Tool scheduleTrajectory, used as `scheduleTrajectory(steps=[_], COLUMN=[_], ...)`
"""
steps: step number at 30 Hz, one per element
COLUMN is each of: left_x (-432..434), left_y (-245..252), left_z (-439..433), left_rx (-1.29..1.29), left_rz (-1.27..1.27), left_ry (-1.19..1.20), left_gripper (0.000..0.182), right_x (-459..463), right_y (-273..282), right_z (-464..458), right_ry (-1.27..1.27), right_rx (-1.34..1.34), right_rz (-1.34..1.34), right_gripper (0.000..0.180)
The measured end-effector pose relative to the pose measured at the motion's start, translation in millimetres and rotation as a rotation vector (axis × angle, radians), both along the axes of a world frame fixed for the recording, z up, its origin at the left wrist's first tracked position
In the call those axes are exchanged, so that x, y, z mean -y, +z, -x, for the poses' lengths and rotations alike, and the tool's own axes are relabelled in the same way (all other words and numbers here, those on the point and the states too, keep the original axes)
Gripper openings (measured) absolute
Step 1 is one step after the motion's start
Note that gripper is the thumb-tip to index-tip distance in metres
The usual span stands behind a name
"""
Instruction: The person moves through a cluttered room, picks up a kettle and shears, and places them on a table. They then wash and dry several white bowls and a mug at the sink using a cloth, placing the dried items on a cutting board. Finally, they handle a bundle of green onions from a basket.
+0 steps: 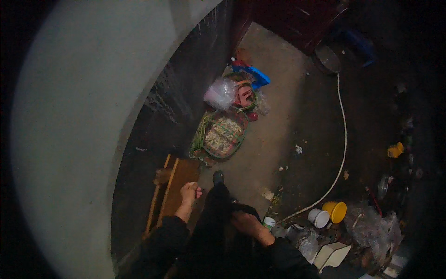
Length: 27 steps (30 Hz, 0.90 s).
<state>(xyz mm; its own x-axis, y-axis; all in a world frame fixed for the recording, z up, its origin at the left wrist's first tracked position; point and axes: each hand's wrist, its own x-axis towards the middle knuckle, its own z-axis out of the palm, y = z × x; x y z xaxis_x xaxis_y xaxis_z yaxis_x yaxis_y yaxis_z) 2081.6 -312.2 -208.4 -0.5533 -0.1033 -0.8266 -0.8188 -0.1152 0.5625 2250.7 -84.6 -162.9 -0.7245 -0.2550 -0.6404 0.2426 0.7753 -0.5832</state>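
My left hand (190, 191) is curled in front of a brown wooden board or bench (186, 174) with lighter edges, and nothing shows in its fingers. My right hand (246, 222) is blurred and rests at or just over my dark trousers; whether it holds anything is hidden. A white container (269, 222) stands just right of that wrist. Beyond my shoe (218, 177), a green-rimmed basket (223, 136) on the floor holds pale chopped pieces. Long green stalks (199, 134) lie at its left. Behind it are a clear plastic bag (222, 93) and a blue item (257, 76).
A pale hose (345, 132) curves over the dark ground from a round tub (327, 60). At lower right stand a yellow bucket (336, 211), a white bucket (318, 218) and a cream container (332, 255), among crumpled plastic sheeting (376, 230). A pale wall (76, 122) rises along the left.
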Motion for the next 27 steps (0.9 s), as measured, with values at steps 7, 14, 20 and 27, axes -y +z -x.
scheduleTrajectory(steps=[7, 14, 20, 27], left_x=[-5, -40, -82, -44], left_y=[-146, -283, -356, -436], left_z=[100, 185, 235, 306], left_rx=[-0.230, -0.424, -0.444, -0.340], left_rz=[0.150, 0.840, 1.146, 0.667], left_ry=[0.092, -0.398, -0.638, -0.776], left_gripper=[0.011, 0.038, 0.052, 0.040], right_x=[-18, -55, -88, -107], right_y=[-132, -210, -280, -359], right_z=[50, 96, 134, 179], right_ry=[0.200, 0.001, -0.083, -0.116], right_rx=[-0.093, 0.066, 0.110, 0.115], right_rz=[0.255, 0.282, 0.258, 0.267], right_gripper=[0.035, 0.034, 0.034, 0.033])
